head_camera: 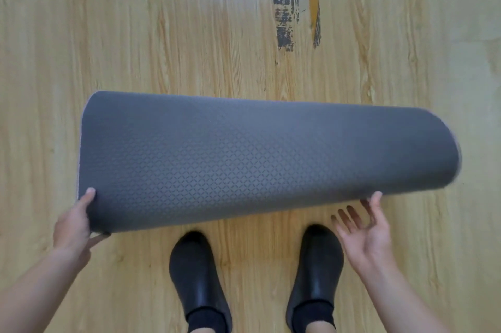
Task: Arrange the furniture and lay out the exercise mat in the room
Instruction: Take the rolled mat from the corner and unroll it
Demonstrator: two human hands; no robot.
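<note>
A grey exercise mat [244, 159] with a fine diamond texture is held above the floor in front of me, curving away in a loose roll with a pale edge showing at both ends. My left hand [73, 221] grips its near left corner, thumb on top. My right hand [366, 227] is at the near right corner, palm up with fingers spread and straight, the thumb tip touching the mat's edge.
A light wooden plank floor [189, 34] fills the view. A dark scuffed patch [287, 7] with an orange streak marks the floor at the far right. My two black shoes [198, 278] stand just below the mat.
</note>
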